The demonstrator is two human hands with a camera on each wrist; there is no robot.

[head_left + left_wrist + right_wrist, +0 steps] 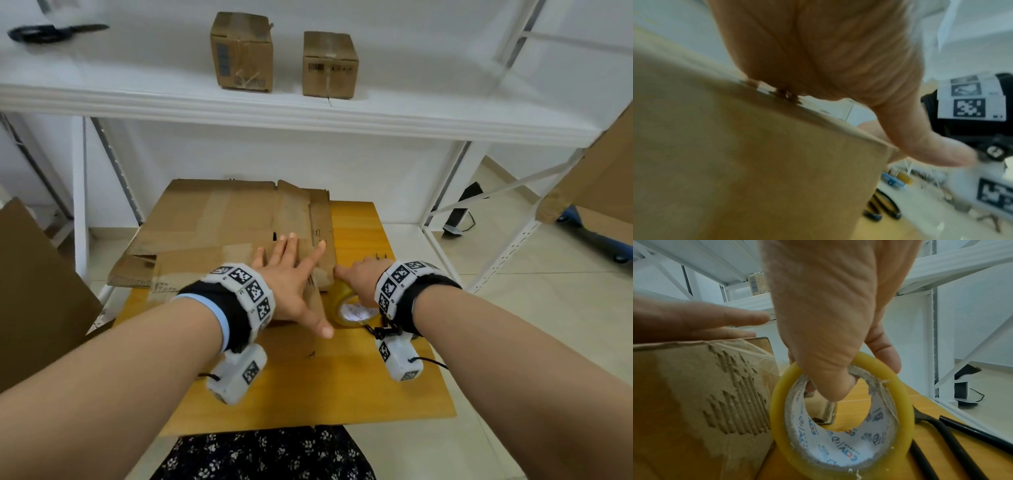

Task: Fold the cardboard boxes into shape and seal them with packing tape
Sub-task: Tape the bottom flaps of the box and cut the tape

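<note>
The cardboard box [310, 294] stood on the wooden table [308, 387], directly under the left hand [291, 274], which lay flat on its top with straight, spread fingers. Just beside that hand, the right hand [359, 281] gripped the roll of tape [349, 308] — thumb inside the core, the other fingers around the yellow rim — and the roll was touching the box's side. Beyond the left hand lay flattened cardboard [219, 222]. Further up, on the white shelf [137, 99], two small boxes [241, 51] stood, and scissors [51, 32] lay at its left.
</note>
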